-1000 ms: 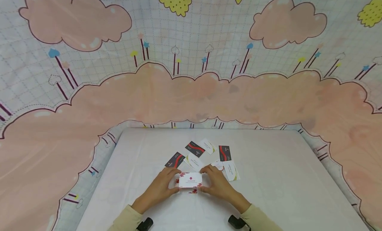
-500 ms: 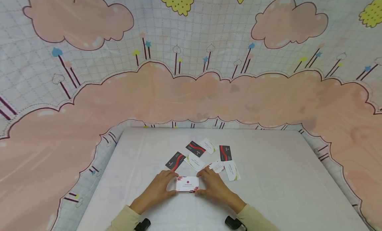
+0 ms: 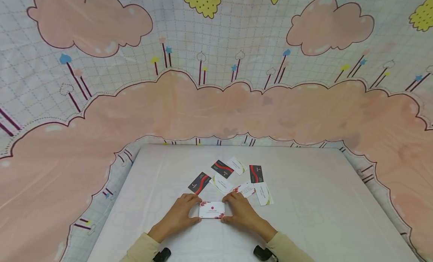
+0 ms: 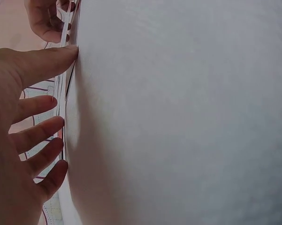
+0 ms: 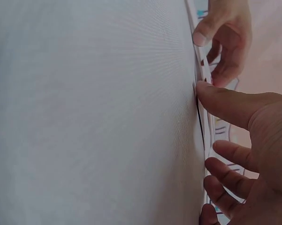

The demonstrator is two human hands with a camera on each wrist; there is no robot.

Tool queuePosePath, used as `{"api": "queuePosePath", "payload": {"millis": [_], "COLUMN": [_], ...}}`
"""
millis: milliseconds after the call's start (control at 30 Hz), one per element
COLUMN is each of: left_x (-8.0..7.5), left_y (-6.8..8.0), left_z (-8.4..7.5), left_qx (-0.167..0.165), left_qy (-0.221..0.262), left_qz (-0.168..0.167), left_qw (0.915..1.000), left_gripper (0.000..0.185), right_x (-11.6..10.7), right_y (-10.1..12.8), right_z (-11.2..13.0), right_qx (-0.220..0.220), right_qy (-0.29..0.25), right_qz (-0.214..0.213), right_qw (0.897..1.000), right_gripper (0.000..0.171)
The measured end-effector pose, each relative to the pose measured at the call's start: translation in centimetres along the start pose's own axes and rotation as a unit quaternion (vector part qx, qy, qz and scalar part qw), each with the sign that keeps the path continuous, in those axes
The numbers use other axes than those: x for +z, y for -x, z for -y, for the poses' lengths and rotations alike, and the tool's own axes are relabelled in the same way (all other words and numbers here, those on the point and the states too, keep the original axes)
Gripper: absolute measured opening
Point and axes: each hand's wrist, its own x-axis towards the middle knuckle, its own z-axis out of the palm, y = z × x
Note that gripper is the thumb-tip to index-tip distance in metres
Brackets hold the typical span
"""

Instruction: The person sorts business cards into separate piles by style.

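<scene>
A small stack of white cards with red floral corners (image 3: pixel 211 210) lies on the white table (image 3: pixel 304 217), close to the front edge. My left hand (image 3: pixel 193 209) pinches its left end and my right hand (image 3: pixel 230 210) pinches its right end, thumbs at the near edge and fingers at the far edge. In the left wrist view the left hand (image 4: pixel 61 84) meets the thin card edges (image 4: pixel 68 70) side-on. The right wrist view likewise shows the right hand (image 5: pixel 211 126) against the card edges (image 5: pixel 202 117).
Loose cards lie scattered just beyond the hands: black-and-red cards (image 3: pixel 199 182) (image 3: pixel 222 168) (image 3: pixel 256 173), white-and-green cards (image 3: pixel 221 184) (image 3: pixel 235 165) (image 3: pixel 263 193) and one floral card (image 3: pixel 245 188). A pink cloud-print cloth (image 3: pixel 216 104) hangs behind the table.
Both hands shifted the floral cards slightly left and squared them into a neater stack. A loose floral card to the right of the right hand now shows more fully.
</scene>
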Motion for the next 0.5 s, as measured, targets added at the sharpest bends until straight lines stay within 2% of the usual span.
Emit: {"api": "queuePosePath", "payload": {"millis": [267,500], "left_x": [-0.12,-0.12], "left_y": [0.03,-0.19], "left_z": [0.0,0.06], "left_qx": [0.009,-0.009], "left_qy": [-0.009,0.0], "left_qz": [0.005,0.021], "left_qw": [0.9999,0.9997], "left_gripper": [0.052,0.054], "right_x": [-0.12,-0.1], "right_y": [0.04,0.11], "right_z": [0.19,0.11], "right_qx": [0.001,0.008], "right_qy": [0.012,0.015], "right_qz": [0.009,0.022], "right_qw": [1.0,1.0], "right_gripper": [0.05,0.051]}}
